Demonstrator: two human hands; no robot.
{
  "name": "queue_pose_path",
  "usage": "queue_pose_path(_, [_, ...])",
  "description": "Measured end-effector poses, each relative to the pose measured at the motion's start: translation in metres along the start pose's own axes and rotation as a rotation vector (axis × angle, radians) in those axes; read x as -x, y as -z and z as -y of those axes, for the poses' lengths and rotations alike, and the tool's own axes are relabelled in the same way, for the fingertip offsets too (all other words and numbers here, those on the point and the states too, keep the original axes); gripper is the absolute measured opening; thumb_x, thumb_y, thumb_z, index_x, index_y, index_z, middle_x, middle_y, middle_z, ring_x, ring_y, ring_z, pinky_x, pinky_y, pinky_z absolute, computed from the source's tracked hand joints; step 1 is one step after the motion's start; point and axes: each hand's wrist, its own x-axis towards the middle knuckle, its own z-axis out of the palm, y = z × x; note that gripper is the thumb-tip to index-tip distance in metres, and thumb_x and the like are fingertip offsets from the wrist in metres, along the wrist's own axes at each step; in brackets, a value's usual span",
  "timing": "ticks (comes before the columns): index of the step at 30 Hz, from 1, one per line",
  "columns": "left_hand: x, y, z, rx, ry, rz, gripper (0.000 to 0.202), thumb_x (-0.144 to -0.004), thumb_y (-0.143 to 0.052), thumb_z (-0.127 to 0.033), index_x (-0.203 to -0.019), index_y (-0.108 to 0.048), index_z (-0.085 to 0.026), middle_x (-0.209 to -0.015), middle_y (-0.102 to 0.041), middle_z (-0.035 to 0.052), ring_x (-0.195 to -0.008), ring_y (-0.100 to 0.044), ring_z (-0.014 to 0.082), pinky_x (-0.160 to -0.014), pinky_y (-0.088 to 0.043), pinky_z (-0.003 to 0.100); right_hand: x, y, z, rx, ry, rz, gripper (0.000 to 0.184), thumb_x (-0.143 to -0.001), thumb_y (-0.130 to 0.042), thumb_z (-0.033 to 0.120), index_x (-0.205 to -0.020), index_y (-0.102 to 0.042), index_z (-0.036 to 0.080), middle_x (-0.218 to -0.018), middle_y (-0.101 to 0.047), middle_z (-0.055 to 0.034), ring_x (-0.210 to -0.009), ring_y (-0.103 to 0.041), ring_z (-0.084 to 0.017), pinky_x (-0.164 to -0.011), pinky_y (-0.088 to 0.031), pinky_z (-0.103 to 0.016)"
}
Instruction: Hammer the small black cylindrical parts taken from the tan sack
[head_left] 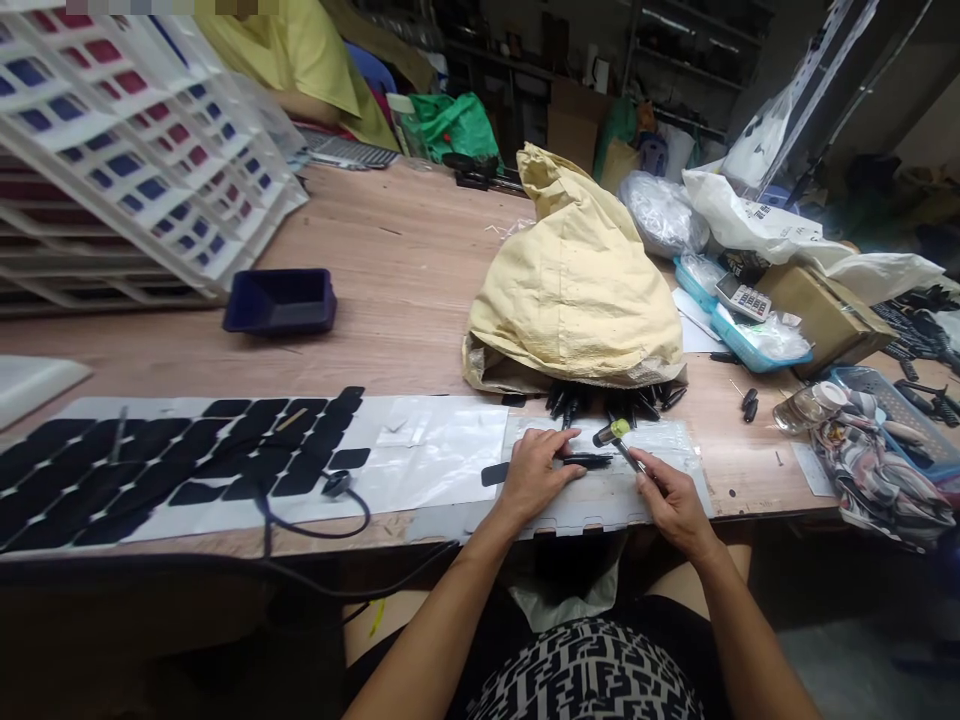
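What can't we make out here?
All head view:
- Black piece at the left grip: fine detail too small.
- Hammer: handle's far end hidden by the right grip.
- Yellow sack: its contents further in, hidden by the cloth.
- Calculator: display too small to read.
- White crate: cut off by the left edge.

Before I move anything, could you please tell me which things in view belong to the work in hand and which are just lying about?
Part of the work, it seems:
small hammer, held in the right hand
slim black piece, at the left hand
loose black pieces by the yellow sack, probably

Seemingly just lying about:
dark blue tray
calculator
patterned cloth
clear jar
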Motion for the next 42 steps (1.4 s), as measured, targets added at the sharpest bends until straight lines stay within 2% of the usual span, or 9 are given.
queue_pose_path(6, [-0.001, 0.0, -0.001, 0.025, 0.031, 0.003, 0.023, -0.075, -0.08, -0.024, -0.097, -0.076, -0.026, -0.095, -0.073, 0.0001, -0.106, -0.053, 0.0263, -0.096, -0.039, 0.041, 0.0, -0.003, 0.008, 0.049, 0.095, 0.055, 0.042, -0.099, -0.053, 0.019, -0.139, -0.062, 0.026, -0.131, -0.069, -0.0079, -0.121, -0.065, -0.025, -0.106, -0.052, -0.044])
queue_pose_path(10, [-0.001, 0.001, -0.003, 0.014, 0.053, 0.012, 0.02, -0.074, -0.08, -0.024, -0.093, -0.076, -0.028, -0.093, -0.07, -0.0002, -0.103, -0.053, 0.0261, -0.093, -0.039, 0.042, -0.001, -0.005, 0.014, 0.096, 0.147, 0.071, 0.044, -0.099, -0.05, 0.017, -0.141, -0.059, 0.027, -0.126, -0.071, -0.008, -0.115, -0.068, -0.023, -0.1, -0.055, -0.04])
queue_pose_path(20, [-0.003, -0.001, -0.003, 0.005, 0.066, -0.001, 0.015, -0.073, -0.079, -0.024, -0.087, -0.076, -0.028, -0.092, -0.07, -0.0002, -0.101, -0.052, 0.0251, -0.093, -0.041, 0.041, 0.0, -0.007, 0.017, 0.388, 0.172, 0.132, 0.044, -0.099, -0.045, 0.015, -0.14, -0.059, 0.025, -0.089, -0.068, -0.0056, -0.077, -0.065, -0.019, -0.072, -0.056, -0.03])
queue_pose_path(26, [-0.003, -0.001, -0.003, 0.015, 0.041, -0.011, 0.016, -0.073, -0.078, -0.023, -0.087, -0.077, -0.03, -0.093, -0.071, -0.0006, -0.101, -0.054, 0.0253, -0.093, -0.041, 0.043, 0.001, 0.0, 0.021, 0.256, 0.121, 0.072, 0.044, -0.102, -0.044, 0.02, -0.143, -0.057, 0.028, -0.093, -0.069, -0.0062, -0.08, -0.066, -0.02, -0.075, -0.056, -0.033])
queue_pose_path(32, [-0.003, -0.001, -0.002, 0.004, 0.047, -0.005, 0.016, -0.072, -0.078, -0.023, -0.087, -0.077, -0.03, -0.093, -0.072, -0.0007, -0.101, -0.054, 0.0253, -0.093, -0.041, 0.043, 0.005, 0.004, 0.015, 0.288, 0.073, 0.121, 0.045, -0.099, -0.046, 0.019, -0.14, -0.06, 0.028, -0.09, -0.07, -0.0057, -0.078, -0.066, -0.02, -0.074, -0.057, -0.034])
queue_pose_path(37, [-0.003, -0.002, 0.0, -0.011, 0.038, 0.006, 0.015, -0.073, -0.077, -0.024, -0.087, -0.077, -0.029, -0.092, -0.071, 0.0, -0.103, -0.054, 0.0265, -0.091, -0.042, 0.042, 0.003, 0.006, 0.004, 0.06, -0.013, 0.029, 0.039, -0.099, -0.052, 0.025, -0.136, -0.064, 0.027, -0.119, -0.071, -0.0085, -0.106, -0.067, -0.025, -0.095, -0.054, -0.042])
queue_pose_path(38, [-0.003, -0.002, 0.0, -0.017, 0.04, 0.01, 0.015, -0.073, -0.077, -0.025, -0.088, -0.077, -0.029, -0.092, -0.071, 0.0003, -0.103, -0.053, 0.0268, -0.092, -0.042, 0.042, 0.002, 0.005, 0.0, -0.007, -0.065, -0.005, 0.038, -0.098, -0.054, 0.028, -0.134, -0.065, 0.026, -0.117, -0.071, -0.0085, -0.101, -0.068, -0.024, -0.09, -0.057, -0.041])
queue_pose_path(40, [-0.003, -0.001, -0.001, -0.029, 0.036, 0.016, 0.014, -0.075, -0.076, -0.025, -0.089, -0.077, -0.028, -0.093, -0.071, 0.001, -0.103, -0.053, 0.0272, -0.093, -0.042, 0.043, -0.001, 0.005, -0.008, -0.178, -0.216, -0.063, 0.04, -0.096, -0.058, 0.035, -0.134, -0.065, 0.025, -0.099, -0.072, -0.0061, -0.071, -0.067, -0.017, -0.062, -0.058, -0.032])
queue_pose_path(42, [-0.001, 0.001, -0.002, -0.032, 0.01, 0.02, 0.014, -0.076, -0.075, -0.026, -0.09, -0.076, -0.027, -0.094, -0.07, 0.0017, -0.103, -0.053, 0.0275, -0.094, -0.041, 0.045, -0.004, 0.006, -0.016, -0.384, -0.363, -0.102, 0.046, -0.093, -0.061, 0.041, -0.135, -0.062, 0.024, -0.081, -0.065, -0.0001, -0.046, -0.052, -0.009, -0.038, -0.044, -0.023])
